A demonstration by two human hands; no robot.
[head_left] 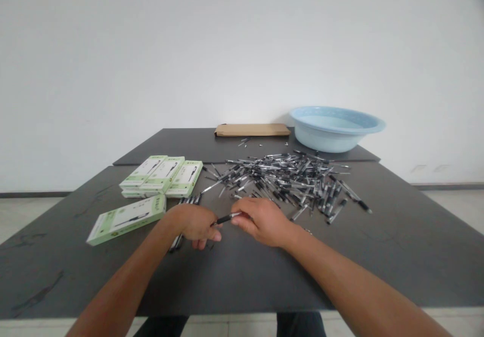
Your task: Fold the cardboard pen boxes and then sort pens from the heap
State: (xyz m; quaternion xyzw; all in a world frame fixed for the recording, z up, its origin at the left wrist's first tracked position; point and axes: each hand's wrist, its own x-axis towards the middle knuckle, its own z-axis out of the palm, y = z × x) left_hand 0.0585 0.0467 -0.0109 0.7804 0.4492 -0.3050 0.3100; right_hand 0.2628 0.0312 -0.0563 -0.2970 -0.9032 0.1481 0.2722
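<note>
One black and clear pen [226, 219] spans the gap between my two hands, slightly tilted. My left hand [198, 223] has its fingers closed around the dark end. The other end is pinched between the thumb and fingers of my right hand [260, 221]. Several pens [176, 243] lie side by side on the table beneath and beside my left hand, partly hidden by it. A large loose pile of similar pens [287, 178] spreads out beyond my right hand.
Green and white pen boxes [162, 173] are stacked at the left, with a single box [128, 219] nearer. A light blue basin [335, 127] and a flat brown cardboard piece [252, 130] are at the back of the dark table [242, 286].
</note>
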